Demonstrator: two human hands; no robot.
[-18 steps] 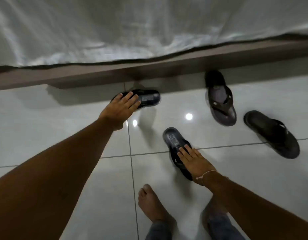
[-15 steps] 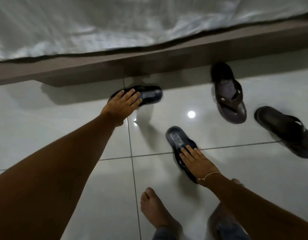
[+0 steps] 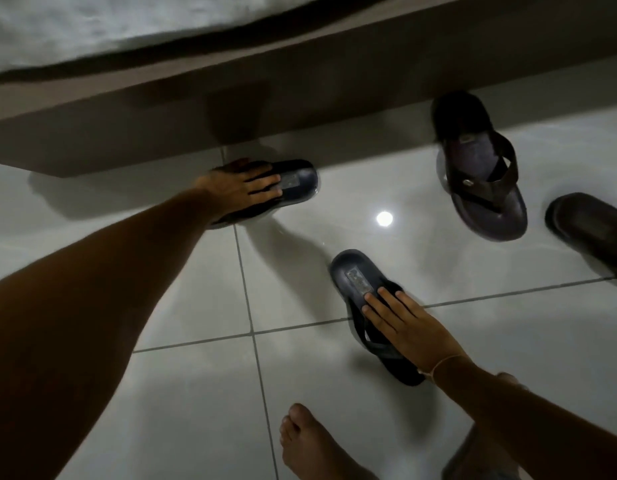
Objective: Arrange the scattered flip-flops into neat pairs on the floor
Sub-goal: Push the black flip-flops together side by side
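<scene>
Two dark blue flip-flops lie apart on the glossy tiles. The far one [image 3: 298,183] lies crosswise just in front of the bed base; my left hand [image 3: 241,190] covers its left half, fingers spread over the sole and thumb at its far edge. The near one [image 3: 352,275] points away from me at centre; my right hand [image 3: 414,334] lies over its straps, thumb hidden. Two dark brown flip-flops sit at the right, one [image 3: 480,174] near the bed base, the other [image 3: 591,230] cut off by the frame edge.
A brown bed base [image 3: 300,98] runs across the top with a white sheet [image 3: 92,26] hanging over it. My bare foot [image 3: 314,445] stands on the tiles at the bottom. A ceiling light reflects on the floor [image 3: 384,218].
My left hand has slid further over the far blue flip-flop and now covers more of it. My right hand stays on the near one. The view has shifted slightly left.
</scene>
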